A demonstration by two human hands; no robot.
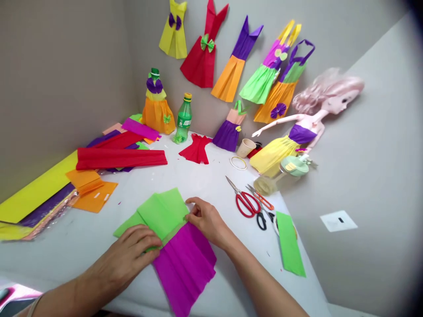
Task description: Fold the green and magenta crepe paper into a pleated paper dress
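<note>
A folded green crepe paper (158, 213) lies on the white table (82, 242), joined at its near edge to a pleated magenta crepe paper (187, 264). My left hand (130, 253) presses down on the left end of the seam, fingers curled together on the green paper. On the right end of the seam, my right hand (206, 218) pinches the green paper's edge with thumb and fingers.
Red-handled scissors (243, 200), smaller orange scissors (262, 200) and a green paper strip (290, 244) lie to the right. A tape ring (238, 163), paper cup (246, 147), green bottle (183, 119) and a doll (307, 127) stand behind. Crepe sheets (120, 157) pile at left. Paper dresses (201, 48) hang on the wall.
</note>
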